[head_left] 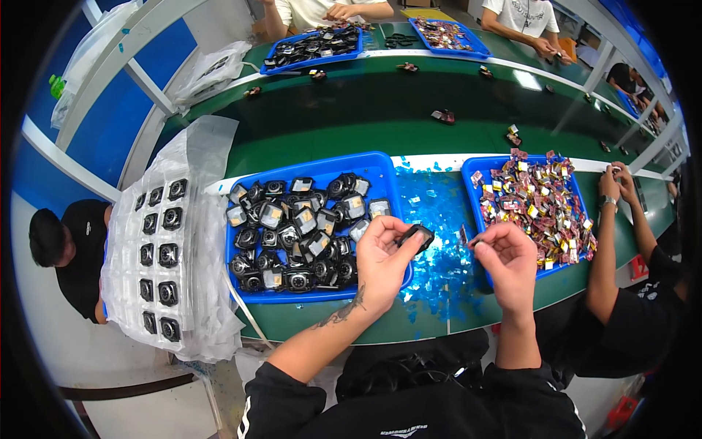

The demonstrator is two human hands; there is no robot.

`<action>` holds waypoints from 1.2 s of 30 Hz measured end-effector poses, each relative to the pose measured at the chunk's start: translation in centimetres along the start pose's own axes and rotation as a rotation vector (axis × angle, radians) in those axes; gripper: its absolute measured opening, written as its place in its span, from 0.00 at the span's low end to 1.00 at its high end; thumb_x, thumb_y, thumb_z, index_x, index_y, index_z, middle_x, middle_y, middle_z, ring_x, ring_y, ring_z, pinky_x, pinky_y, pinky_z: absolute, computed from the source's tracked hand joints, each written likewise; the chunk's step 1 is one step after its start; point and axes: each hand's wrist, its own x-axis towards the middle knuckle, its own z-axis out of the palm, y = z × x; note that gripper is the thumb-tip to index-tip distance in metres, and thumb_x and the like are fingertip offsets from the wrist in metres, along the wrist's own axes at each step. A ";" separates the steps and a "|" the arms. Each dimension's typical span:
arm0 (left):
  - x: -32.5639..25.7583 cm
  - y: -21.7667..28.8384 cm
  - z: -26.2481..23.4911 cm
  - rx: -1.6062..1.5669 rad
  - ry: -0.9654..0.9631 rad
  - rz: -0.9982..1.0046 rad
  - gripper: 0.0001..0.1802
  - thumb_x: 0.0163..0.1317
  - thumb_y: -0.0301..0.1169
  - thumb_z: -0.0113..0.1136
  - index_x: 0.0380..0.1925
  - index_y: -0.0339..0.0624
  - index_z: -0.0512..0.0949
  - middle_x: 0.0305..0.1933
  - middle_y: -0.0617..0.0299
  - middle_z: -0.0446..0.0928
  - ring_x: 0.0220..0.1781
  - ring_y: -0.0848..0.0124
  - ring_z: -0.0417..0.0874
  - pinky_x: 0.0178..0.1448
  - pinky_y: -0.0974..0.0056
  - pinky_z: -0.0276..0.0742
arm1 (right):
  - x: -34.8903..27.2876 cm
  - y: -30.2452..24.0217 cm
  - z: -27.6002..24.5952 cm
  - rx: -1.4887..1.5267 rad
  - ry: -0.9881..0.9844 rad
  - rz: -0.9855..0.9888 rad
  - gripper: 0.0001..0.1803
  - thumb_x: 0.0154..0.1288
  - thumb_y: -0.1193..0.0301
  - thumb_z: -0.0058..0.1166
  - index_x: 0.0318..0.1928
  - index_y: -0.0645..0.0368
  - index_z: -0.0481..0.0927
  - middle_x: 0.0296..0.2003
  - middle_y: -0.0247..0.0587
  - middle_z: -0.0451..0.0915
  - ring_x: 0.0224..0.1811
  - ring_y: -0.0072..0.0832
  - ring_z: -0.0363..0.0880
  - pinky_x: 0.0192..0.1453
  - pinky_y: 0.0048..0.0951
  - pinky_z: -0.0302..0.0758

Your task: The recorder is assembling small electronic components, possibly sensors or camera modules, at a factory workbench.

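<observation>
In my left hand [387, 256] is a black smartwatch case [417, 238], gripped between thumb and fingers above the bench. My right hand [506, 256] is pinched closed a short way to the right; a small dark reddish bit shows at its fingertips, too little to name. Left of my left hand, a blue tray [395, 179] holds many black watch cases [300, 279], some with pale grey screens. Beside my right hand, another blue tray [472, 179] is heaped with small reddish circuit boards [537, 201] with silver and yellow parts.
Blue film scraps [435, 278] litter the green bench between the trays. At left stands a stack of clear plastic blister trays [194, 256] with watch cases. Beyond runs a green conveyor belt [351, 110] carrying scattered parts. A co-worker's hands [618, 183] are at far right; others sit across.
</observation>
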 end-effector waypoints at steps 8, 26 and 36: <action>0.1 -0.5 0.0 -0.135 0.034 0.002 0.14 0.62 0.19 0.61 0.47 0.34 0.72 0.42 0.54 0.81 0.43 0.73 0.83 0.49 0.70 0.78 | -0.8 0.4 4.2 -0.170 -0.085 0.051 0.07 0.60 0.80 0.62 0.40 0.64 0.82 0.33 0.34 0.82 0.33 0.16 0.79 0.38 0.19 0.74; -0.2 0.2 0.3 -0.187 -0.192 -0.094 0.17 0.65 0.21 0.58 0.53 0.28 0.72 0.52 0.50 0.79 0.53 0.70 0.81 0.59 0.68 0.77 | 1.3 0.0 4.5 -0.428 0.032 -0.067 0.06 0.55 0.80 0.64 0.35 0.64 0.83 0.27 0.39 0.84 0.20 0.16 0.72 0.24 0.20 0.68; -0.3 -0.5 0.2 -0.149 -0.227 -0.050 0.16 0.65 0.20 0.59 0.52 0.27 0.72 0.52 0.50 0.79 0.54 0.70 0.81 0.60 0.68 0.77 | 1.4 -0.4 4.2 -0.457 0.040 -0.088 0.04 0.56 0.79 0.64 0.33 0.65 0.84 0.24 0.36 0.83 0.18 0.15 0.68 0.22 0.20 0.65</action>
